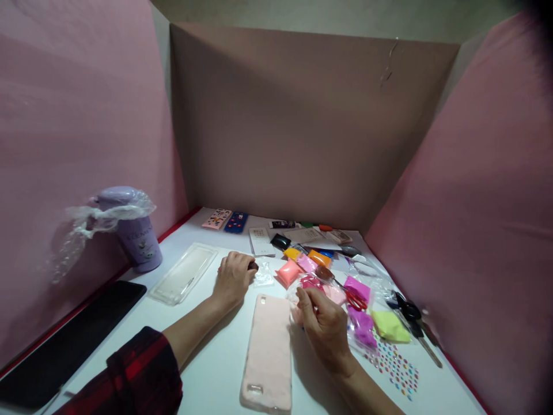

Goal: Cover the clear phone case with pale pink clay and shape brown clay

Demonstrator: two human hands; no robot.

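Observation:
A pale pink phone case (266, 351) lies flat on the white table between my hands, its camera cut-out toward the far end. Beyond it, my left hand (235, 279) rests low over the table with curled fingers. A small dark brown lump (253, 266) shows at those fingertips, beside a crumpled clear plastic wrapper (263, 273). My right hand (323, 328) is closed in a pinch, just right of the case. Whatever its fingers hold is too hidden to name. Soft clay packets, among them a coral one (288, 272), lie close beyond it.
A purple tumbler (140, 239) and a clear case package (185, 274) stand left, near a black slab (73, 346). On the right are red-handled scissors (356, 300), a yellow packet (391, 326), gem stickers (400, 369) and black-handled tools (408, 308). Pink walls enclose the sides.

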